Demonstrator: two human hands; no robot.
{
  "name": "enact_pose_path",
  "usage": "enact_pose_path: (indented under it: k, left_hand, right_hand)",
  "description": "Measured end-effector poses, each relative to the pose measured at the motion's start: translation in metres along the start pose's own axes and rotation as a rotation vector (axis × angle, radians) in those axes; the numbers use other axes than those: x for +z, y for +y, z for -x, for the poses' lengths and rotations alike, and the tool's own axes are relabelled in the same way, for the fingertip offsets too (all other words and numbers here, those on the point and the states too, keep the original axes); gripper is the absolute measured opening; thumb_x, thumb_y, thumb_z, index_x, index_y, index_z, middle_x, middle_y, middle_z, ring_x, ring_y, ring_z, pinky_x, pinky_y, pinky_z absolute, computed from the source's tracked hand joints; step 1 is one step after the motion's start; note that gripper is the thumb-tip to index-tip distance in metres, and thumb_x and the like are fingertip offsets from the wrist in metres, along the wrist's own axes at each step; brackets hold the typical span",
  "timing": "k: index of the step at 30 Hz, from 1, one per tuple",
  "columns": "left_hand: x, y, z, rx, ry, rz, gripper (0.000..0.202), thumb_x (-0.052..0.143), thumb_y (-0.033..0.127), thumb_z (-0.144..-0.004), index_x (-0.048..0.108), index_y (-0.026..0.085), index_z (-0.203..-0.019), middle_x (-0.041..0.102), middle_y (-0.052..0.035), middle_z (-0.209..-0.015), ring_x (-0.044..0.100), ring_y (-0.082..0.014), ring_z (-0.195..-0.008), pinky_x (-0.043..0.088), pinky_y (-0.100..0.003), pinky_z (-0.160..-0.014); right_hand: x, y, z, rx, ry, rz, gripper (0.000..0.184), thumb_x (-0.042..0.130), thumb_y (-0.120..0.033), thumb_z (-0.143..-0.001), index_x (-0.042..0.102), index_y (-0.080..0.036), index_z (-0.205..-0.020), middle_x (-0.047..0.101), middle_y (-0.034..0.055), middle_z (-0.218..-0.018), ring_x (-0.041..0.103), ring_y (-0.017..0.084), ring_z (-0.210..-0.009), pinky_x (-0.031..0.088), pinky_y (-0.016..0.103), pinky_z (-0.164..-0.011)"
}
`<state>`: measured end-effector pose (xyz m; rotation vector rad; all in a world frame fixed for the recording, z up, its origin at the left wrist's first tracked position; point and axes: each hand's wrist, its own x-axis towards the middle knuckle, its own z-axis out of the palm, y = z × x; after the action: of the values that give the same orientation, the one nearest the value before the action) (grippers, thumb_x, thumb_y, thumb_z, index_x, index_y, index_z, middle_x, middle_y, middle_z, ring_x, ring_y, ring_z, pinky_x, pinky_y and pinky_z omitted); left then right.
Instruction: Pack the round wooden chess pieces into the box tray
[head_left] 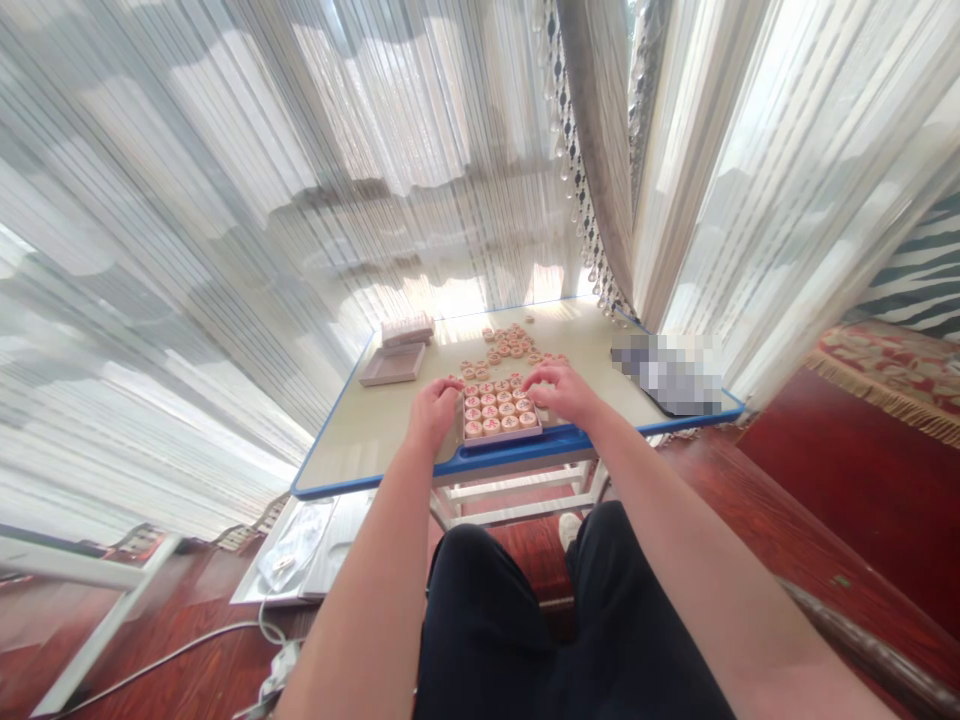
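A shallow open box (501, 437) stands at the table's near edge, filled with rows of round xiangqi pieces (490, 412) with red and dark characters. My left hand (435, 410) is at the box's far left corner, its bent fingers closed against the rim. At the far right corner is my right hand (561, 390); its fingers are curled down by the pieces there, and whatever lies between the fingertips is hidden. More loose xiangqi pieces (510, 346) lie scattered just beyond the box, some of them heaped together.
An empty tray-like box (392, 365) rests at the table's far left, with another box-like object (407, 329) behind it. A blurred-out dark item (667, 375) is on the right. The table (360, 430) has a blue rim. Curtains (337, 180) hang close behind.
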<state>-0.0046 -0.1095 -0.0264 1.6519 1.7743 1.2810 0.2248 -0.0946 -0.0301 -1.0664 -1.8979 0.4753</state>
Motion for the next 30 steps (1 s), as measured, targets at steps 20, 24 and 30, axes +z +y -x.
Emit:
enact_pose_path:
  k: [20, 24, 30]
  left_hand:
    - [-0.0001, -0.0010, 0.0006, 0.009, -0.003, -0.001, 0.027, 0.047, 0.026, -0.066, 0.069, 0.018, -0.078, 0.068, -0.0033, -0.073, 0.060, -0.0187, -0.074, 0.045, -0.030, -0.071]
    - [0.0002, -0.0012, 0.0005, 0.019, -0.011, 0.005, 0.027, 0.047, 0.026, -0.067, 0.069, 0.018, -0.079, 0.067, -0.0037, -0.074, 0.060, -0.0192, -0.077, 0.045, -0.030, -0.072]
    - [-0.0013, 0.0009, 0.0016, 0.013, -0.025, -0.003, 0.027, 0.046, 0.025, -0.067, 0.069, 0.018, -0.080, 0.067, -0.0036, -0.072, 0.060, -0.0189, -0.075, 0.045, -0.031, -0.073]
  right_hand:
    - [-0.0016, -0.0043, 0.0001, 0.055, 0.012, -0.052, 0.015, 0.059, -0.018, -0.065, 0.070, -0.021, -0.075, 0.065, 0.0038, -0.083, 0.055, 0.020, -0.088, 0.043, 0.034, -0.081]
    - [-0.0021, -0.0039, 0.0018, 0.042, -0.009, -0.043, 0.015, 0.060, -0.020, -0.068, 0.072, -0.021, -0.076, 0.063, 0.0046, -0.088, 0.053, 0.022, -0.097, 0.041, 0.036, -0.086]
    - [-0.0011, -0.0013, 0.0067, -0.029, -0.012, -0.073, 0.012, 0.061, -0.027, -0.072, 0.072, -0.022, -0.074, 0.061, 0.0045, -0.092, 0.051, 0.022, -0.101, 0.037, 0.037, -0.094]
